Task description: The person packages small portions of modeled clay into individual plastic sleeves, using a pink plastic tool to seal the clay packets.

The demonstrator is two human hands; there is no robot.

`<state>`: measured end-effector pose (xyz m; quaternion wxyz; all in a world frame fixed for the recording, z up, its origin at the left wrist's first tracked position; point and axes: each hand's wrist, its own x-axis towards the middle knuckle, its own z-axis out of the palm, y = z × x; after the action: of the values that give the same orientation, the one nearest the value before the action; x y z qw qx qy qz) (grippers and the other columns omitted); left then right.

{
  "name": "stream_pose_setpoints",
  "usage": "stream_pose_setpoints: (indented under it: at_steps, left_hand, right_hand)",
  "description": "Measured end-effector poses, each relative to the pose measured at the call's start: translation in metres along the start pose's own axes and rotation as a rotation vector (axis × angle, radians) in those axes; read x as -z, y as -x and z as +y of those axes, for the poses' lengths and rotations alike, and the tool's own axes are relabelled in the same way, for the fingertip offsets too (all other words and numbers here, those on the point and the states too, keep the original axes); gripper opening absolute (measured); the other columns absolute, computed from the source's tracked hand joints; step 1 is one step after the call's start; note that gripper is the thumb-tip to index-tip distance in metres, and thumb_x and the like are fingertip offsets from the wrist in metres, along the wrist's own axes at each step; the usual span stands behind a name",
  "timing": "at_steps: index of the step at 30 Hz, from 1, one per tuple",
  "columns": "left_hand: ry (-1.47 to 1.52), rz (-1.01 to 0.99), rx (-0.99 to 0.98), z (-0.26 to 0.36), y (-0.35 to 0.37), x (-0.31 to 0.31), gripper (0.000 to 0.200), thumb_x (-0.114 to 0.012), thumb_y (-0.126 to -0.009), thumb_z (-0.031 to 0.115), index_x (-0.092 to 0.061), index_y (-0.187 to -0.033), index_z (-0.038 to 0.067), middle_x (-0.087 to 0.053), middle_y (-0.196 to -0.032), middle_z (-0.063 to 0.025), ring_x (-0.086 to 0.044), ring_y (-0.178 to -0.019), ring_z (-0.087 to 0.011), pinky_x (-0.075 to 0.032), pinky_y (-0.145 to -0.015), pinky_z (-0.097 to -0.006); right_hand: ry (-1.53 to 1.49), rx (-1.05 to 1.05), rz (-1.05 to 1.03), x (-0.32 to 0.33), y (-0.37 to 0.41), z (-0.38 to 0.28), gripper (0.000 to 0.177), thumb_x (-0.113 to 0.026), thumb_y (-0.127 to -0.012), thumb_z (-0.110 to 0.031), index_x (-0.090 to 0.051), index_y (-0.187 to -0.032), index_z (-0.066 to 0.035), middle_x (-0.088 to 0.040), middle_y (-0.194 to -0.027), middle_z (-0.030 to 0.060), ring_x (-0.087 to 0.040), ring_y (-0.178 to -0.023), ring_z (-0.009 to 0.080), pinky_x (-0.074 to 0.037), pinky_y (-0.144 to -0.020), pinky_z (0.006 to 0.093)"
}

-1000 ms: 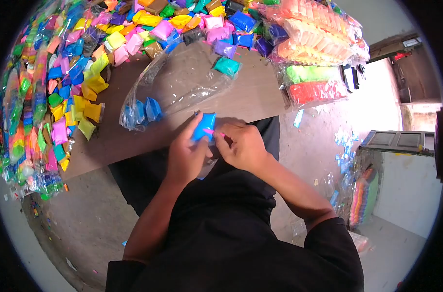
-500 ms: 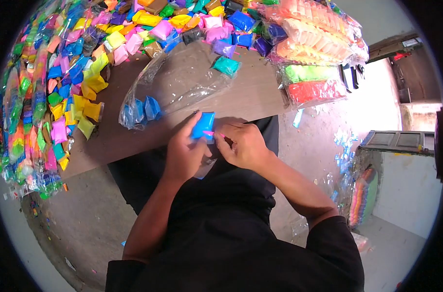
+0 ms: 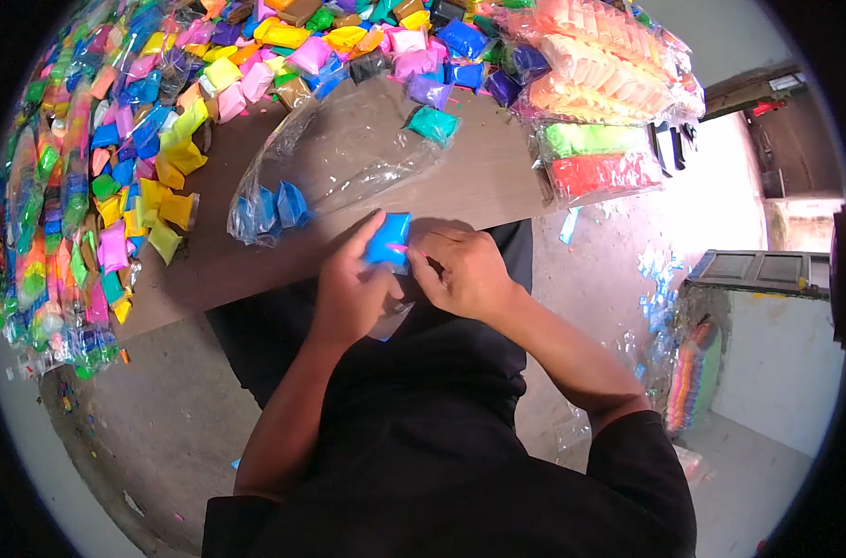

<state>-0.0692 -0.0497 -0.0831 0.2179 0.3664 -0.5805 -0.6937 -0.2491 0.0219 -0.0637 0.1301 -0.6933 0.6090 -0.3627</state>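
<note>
Over the near edge of the brown table (image 3: 497,186), my left hand (image 3: 356,284) grips a small bright blue packet (image 3: 387,238) between thumb and fingers. A clear plastic flap hangs below that hand. My right hand (image 3: 462,270) is closed in a pinch at the packet's lower right edge, with a small bit of pink at its fingertips. Beyond my hands lies a large clear bag (image 3: 348,153), with several blue packets (image 3: 272,210) in its left end. A teal packet (image 3: 432,125) sits by its upper right side.
Heaps of colourful packets (image 3: 176,149) cover the table's left and far sides. Bagged peach packs (image 3: 599,70) are stacked at the far right, beside a green and red bag (image 3: 601,158). Blue scraps (image 3: 660,279) lie on the floor to the right.
My right fingertips have shifted slightly at the packet's lower edge, and less pink shows there. My left hand and the blue packet have barely moved.
</note>
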Motion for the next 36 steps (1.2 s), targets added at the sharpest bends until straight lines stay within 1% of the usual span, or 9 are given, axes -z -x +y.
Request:
stream_pose_setpoints:
  at_steps: [3,9,11,20,24,28,31,34,36]
  left_hand:
    - [-0.003,0.007,0.006,0.0,0.001,0.001,0.064,-0.053,-0.092,-0.008,-0.04,-0.154,0.004,-0.069,-0.099,-0.009,-0.061,-0.064,-0.0062,-0.049,-0.048,-0.0215]
    - [-0.032,0.0,0.001,0.001,0.002,0.0,0.064,-0.052,-0.092,-0.009,-0.04,-0.154,0.005,-0.069,-0.085,-0.0062,-0.058,-0.058,-0.0051,-0.047,-0.047,-0.0212]
    - [-0.016,0.022,-0.039,0.003,0.002,-0.002,0.064,-0.052,-0.093,-0.009,-0.04,-0.154,0.005,-0.067,-0.078,-0.0045,-0.057,-0.055,-0.005,-0.047,-0.047,-0.0211]
    - [-0.018,0.005,-0.009,0.001,0.001,0.0,0.064,-0.051,-0.092,-0.009,-0.041,-0.154,0.004,-0.068,-0.094,-0.0076,-0.061,-0.063,-0.0062,-0.049,-0.048,-0.0218]
    - [-0.005,0.001,0.021,-0.001,0.0,0.0,0.064,-0.051,-0.091,-0.009,-0.041,-0.153,0.003,-0.068,-0.093,-0.0072,-0.061,-0.063,-0.0065,-0.049,-0.047,-0.0219]
    - [-0.025,0.009,0.008,0.0,0.0,0.001,0.065,-0.051,-0.09,-0.009,-0.041,-0.153,0.003,-0.068,-0.092,-0.0071,-0.062,-0.062,-0.0069,-0.049,-0.047,-0.0221]
    - [-0.008,0.012,0.007,-0.004,0.001,0.0,0.066,-0.05,-0.089,-0.009,-0.041,-0.153,0.004,-0.068,-0.093,-0.0072,-0.062,-0.062,-0.0069,-0.05,-0.047,-0.0221]
    - [-0.031,0.018,0.012,-0.001,0.001,0.0,0.063,-0.052,-0.092,-0.007,-0.042,-0.153,0.005,-0.069,-0.092,-0.0074,-0.061,-0.062,-0.0066,-0.049,-0.047,-0.0219]
    - [-0.057,0.019,0.011,0.004,0.003,-0.003,0.061,-0.053,-0.094,-0.005,-0.042,-0.153,0.005,-0.069,-0.092,-0.0076,-0.061,-0.061,-0.0063,-0.049,-0.048,-0.0217]
  right_hand:
    - [0.012,-0.061,-0.037,-0.003,0.002,-0.003,0.007,-0.068,-0.078,-0.008,-0.062,-0.079,-0.005,-0.064,-0.077,0.0143,-0.065,-0.074,0.0362,-0.053,-0.064,0.0453]
    - [-0.009,-0.027,-0.014,0.001,-0.003,-0.001,0.007,-0.068,-0.077,-0.007,-0.061,-0.078,-0.005,-0.062,-0.074,0.0143,-0.064,-0.073,0.0369,-0.051,-0.065,0.0464]
    - [-0.067,0.071,-0.063,-0.005,0.0,0.003,0.007,-0.068,-0.077,-0.008,-0.062,-0.078,-0.004,-0.062,-0.076,0.0148,-0.064,-0.075,0.0371,-0.052,-0.068,0.046]
    - [-0.063,0.069,0.031,-0.008,0.0,0.005,0.004,-0.066,-0.079,-0.006,-0.062,-0.08,-0.004,-0.064,-0.078,0.016,-0.064,-0.077,0.0381,-0.052,-0.07,0.0457]
    - [-0.121,-0.183,0.118,-0.005,-0.007,0.005,0.005,-0.065,-0.079,-0.002,-0.061,-0.079,-0.003,-0.062,-0.074,0.0168,-0.063,-0.073,0.0401,-0.051,-0.067,0.0468]
    - [-0.196,-0.14,0.057,-0.005,-0.005,-0.001,0.005,-0.066,-0.08,-0.003,-0.061,-0.079,-0.003,-0.062,-0.074,0.0167,-0.062,-0.071,0.0409,-0.05,-0.067,0.0473]
    - [-0.166,-0.238,0.111,-0.005,-0.006,0.004,0.006,-0.066,-0.08,-0.005,-0.06,-0.079,-0.003,-0.062,-0.075,0.0168,-0.061,-0.072,0.0411,-0.05,-0.069,0.0471]
    - [-0.242,-0.139,0.009,-0.005,-0.005,0.0,0.007,-0.067,-0.08,-0.005,-0.061,-0.079,-0.002,-0.062,-0.075,0.0169,-0.061,-0.073,0.0415,-0.05,-0.07,0.0473]
    - [-0.152,-0.213,0.053,-0.006,-0.006,0.0,0.007,-0.066,-0.081,-0.006,-0.061,-0.079,-0.002,-0.063,-0.076,0.0172,-0.062,-0.075,0.0416,-0.05,-0.068,0.0479]
